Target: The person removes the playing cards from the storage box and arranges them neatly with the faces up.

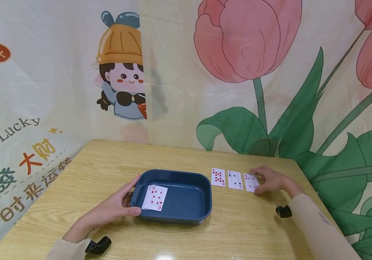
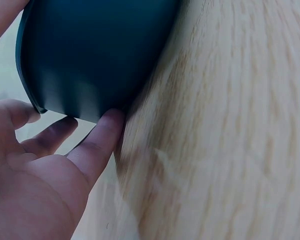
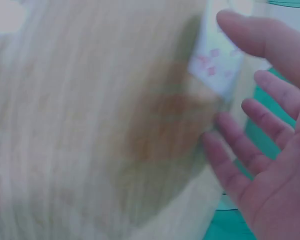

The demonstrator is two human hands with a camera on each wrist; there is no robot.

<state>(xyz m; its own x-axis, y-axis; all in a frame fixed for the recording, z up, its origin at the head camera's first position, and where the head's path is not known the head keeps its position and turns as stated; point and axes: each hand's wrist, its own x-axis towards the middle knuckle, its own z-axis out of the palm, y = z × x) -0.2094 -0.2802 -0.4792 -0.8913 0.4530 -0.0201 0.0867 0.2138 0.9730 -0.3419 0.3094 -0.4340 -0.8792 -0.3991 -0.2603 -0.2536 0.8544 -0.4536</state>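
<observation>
A dark blue tray (image 1: 186, 202) sits mid-table on the wooden table (image 1: 75, 173). Inside it at the left lies a nine of diamonds (image 1: 154, 198), face up, with another card beneath. My left hand (image 1: 117, 206) rests against the tray's left wall, fingers fairly straight; the left wrist view shows the fingertips (image 2: 107, 125) touching the tray (image 2: 90, 55). Right of the tray lie a ten of hearts (image 1: 218, 177), a two of spades (image 1: 235, 180) and a red four (image 1: 250, 182). My right hand (image 1: 267, 179) hovers on the four with spread fingers (image 3: 270, 150); the card (image 3: 215, 65) is blurred there.
Printed fabric walls the table in at the back and both sides: a cartoon figure (image 1: 122, 68) on the left, pink tulips (image 1: 247, 39) on the right. Black wrist mounts (image 1: 98, 245) (image 1: 284, 211) sit near each forearm. Bare wood (image 1: 254, 231) shows in front of the tray.
</observation>
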